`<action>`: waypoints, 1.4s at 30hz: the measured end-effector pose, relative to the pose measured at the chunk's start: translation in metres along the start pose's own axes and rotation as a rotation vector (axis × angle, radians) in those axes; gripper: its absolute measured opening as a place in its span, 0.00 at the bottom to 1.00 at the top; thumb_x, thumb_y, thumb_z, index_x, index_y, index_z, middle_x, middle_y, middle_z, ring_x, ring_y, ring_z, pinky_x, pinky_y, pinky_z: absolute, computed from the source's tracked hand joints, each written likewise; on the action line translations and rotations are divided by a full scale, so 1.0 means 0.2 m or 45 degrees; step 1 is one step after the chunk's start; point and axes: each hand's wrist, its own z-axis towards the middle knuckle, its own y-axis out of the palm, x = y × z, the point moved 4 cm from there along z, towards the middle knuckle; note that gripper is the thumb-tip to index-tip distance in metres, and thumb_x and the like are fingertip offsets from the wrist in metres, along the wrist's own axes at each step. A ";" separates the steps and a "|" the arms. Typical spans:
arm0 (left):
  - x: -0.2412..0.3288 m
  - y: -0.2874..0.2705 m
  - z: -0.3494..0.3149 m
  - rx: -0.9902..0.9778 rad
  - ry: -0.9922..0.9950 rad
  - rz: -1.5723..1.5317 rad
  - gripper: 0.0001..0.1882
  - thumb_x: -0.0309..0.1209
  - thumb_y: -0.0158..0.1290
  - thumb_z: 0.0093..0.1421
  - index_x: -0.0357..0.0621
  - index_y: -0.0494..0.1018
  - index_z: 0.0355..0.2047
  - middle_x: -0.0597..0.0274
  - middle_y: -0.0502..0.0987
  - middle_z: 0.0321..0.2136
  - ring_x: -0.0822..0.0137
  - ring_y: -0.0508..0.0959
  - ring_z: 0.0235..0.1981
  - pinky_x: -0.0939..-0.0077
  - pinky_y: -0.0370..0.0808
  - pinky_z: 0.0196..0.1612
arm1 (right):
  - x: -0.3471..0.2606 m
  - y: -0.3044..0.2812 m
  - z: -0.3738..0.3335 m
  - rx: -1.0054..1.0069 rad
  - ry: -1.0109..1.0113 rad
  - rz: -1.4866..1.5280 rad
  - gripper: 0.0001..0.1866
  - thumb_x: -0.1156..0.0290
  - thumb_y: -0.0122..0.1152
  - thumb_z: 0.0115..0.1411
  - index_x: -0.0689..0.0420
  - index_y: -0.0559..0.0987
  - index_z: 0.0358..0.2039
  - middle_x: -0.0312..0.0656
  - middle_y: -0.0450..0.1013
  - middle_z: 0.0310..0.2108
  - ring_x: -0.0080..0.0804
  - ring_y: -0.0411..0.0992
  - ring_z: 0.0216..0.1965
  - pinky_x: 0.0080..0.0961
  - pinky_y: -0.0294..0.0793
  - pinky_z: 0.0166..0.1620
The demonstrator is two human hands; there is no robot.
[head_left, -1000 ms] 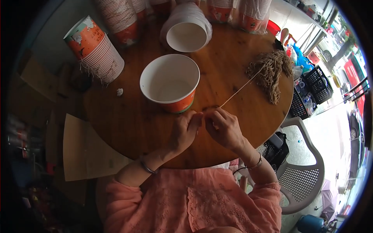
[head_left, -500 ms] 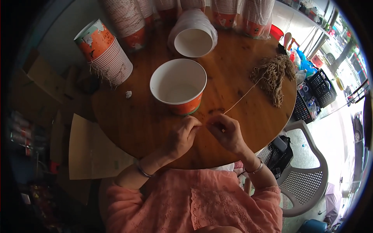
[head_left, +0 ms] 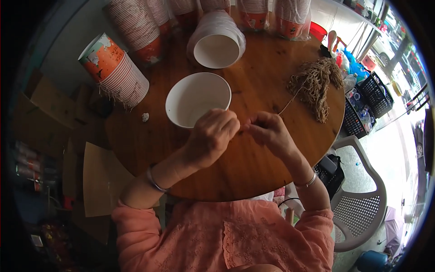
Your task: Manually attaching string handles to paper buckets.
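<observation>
Head view: twine strand (head_left: 286, 106) from tan bundle (head_left: 318, 84), upper R, is pinched by R hand (head_left: 273, 131), ctr; L hand (head_left: 211, 137) fingers are clenched, contents can't be told; paper tub (head_left: 195, 97), upper ctr on tabletop (head_left: 260, 68), is partly hidden by L hand.

Tub (head_left: 195, 100) on the table (head_left: 260, 86), on my feed
I see cups (head_left: 253, 18) behind it, a stack (head_left: 121, 76) left, string (head_left: 318, 86) right, a chair (head_left: 356, 211) beyond the table's right edge.

Grey chair (head_left: 355, 214) near black crates (head_left: 381, 103); cardboard (head_left: 102, 181) at left.
</observation>
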 end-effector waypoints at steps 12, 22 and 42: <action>-0.36 0.09 -0.18 0.420 -0.401 0.126 0.08 0.27 0.55 0.60 0.37 0.73 0.38 0.46 0.77 0.25 0.50 0.80 0.27 0.62 0.74 0.26 | 0.04 0.03 0.41 0.299 -0.201 0.624 0.05 0.70 0.56 0.64 0.58 0.75 0.35 0.34 0.74 0.33 0.22 0.74 0.36 0.20 0.74 0.39; -0.56 0.35 -0.52 0.149 -0.818 -0.452 0.17 0.33 0.56 0.61 0.35 0.72 0.46 0.54 0.79 0.37 0.65 0.80 0.38 0.73 0.77 0.38 | 0.19 0.33 0.43 0.411 -0.588 -0.198 0.05 0.76 0.58 0.60 0.65 0.75 0.33 0.45 0.70 0.53 0.25 0.71 0.47 0.23 0.71 0.50; -0.52 0.35 -0.51 0.111 -0.969 -0.692 0.12 0.27 0.59 0.56 0.38 0.73 0.40 0.56 0.77 0.27 0.63 0.80 0.29 0.72 0.76 0.36 | 0.24 0.33 0.39 0.449 -0.360 -0.092 0.04 0.75 0.59 0.58 0.61 0.75 0.32 0.45 0.70 0.49 0.37 0.74 0.48 0.32 0.73 0.50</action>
